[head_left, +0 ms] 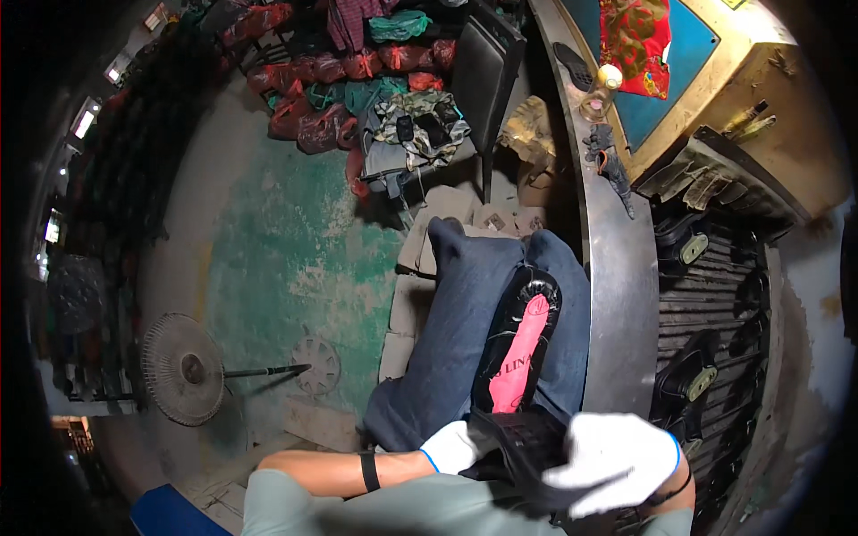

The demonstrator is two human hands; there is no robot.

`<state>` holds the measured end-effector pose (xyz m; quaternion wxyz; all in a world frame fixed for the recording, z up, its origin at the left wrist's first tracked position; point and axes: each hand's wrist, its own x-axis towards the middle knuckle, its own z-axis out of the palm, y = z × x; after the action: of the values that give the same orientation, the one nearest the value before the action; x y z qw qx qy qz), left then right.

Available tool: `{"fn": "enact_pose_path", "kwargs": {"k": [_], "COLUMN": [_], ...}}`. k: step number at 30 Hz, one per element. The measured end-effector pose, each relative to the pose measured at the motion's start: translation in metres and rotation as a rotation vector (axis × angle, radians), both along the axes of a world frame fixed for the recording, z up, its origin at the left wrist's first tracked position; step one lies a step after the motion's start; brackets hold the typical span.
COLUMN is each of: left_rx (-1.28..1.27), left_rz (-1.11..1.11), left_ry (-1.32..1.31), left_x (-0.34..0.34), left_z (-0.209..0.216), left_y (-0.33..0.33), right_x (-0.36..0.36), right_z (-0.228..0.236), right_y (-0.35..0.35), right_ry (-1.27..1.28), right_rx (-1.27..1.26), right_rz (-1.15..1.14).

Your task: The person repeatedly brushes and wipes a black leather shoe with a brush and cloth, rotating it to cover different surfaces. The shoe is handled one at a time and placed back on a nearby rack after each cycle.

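A black boot (500, 338) lies sole side up along my lap, toe pointing away from me. It has no outsole on. Its underside shows a pink insole board (517, 357) with dark print, edged by gathered black upper. The boot's dark, loose shaft (527, 442) bunches up close to my body. In a white glove, my left hand (456, 447) grips the shaft's left side, its fingers partly hidden behind the black material. My right hand (617, 460), also gloved and slightly smeared by motion, is closed on the shaft's right edge. Dark blue cloth (456, 313) covers my legs.
A metal ledge (621, 295) runs along my right, with pincers (615, 179) and a jar (597, 105) on it. Beyond it, black shoes (688, 371) sit on a slatted rack. A fan (185, 368) stands left; a chair (483, 80) and red bags (322, 125) are ahead.
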<state>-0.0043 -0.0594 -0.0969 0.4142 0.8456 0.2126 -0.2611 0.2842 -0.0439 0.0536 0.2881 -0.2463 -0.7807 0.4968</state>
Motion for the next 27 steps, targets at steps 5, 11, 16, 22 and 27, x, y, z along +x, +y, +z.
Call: {"fn": "enact_pose_path", "kwargs": {"k": [5,11,16,22,27], "left_rx": [0.614,0.571,0.236,0.207,0.27], "left_rz": [-0.063,0.681,0.528,0.923,0.989], "left_ry": [-0.498,-0.91,-0.988,-0.806,-0.72], "left_x": [0.002,-0.013,-0.004,0.021,0.037], "left_z": [-0.044,0.048,0.048,0.071,0.063], "left_y": [-0.017,0.059,0.115,0.136,0.163], "right_x": [-0.005,-0.007,-0.007,-0.043,-0.057], "right_z": [-0.063,-0.073,-0.098,-0.12,-0.114], "right_y": [0.025,0.045,0.043,0.025,0.052], "right_ry": [-0.128,-0.061,0.147,0.464,0.306], "right_rx": [0.225,0.074,-0.131,-0.67,-0.611], "right_rz": [-0.126,-0.244,-0.34,-0.86,-1.074]}}
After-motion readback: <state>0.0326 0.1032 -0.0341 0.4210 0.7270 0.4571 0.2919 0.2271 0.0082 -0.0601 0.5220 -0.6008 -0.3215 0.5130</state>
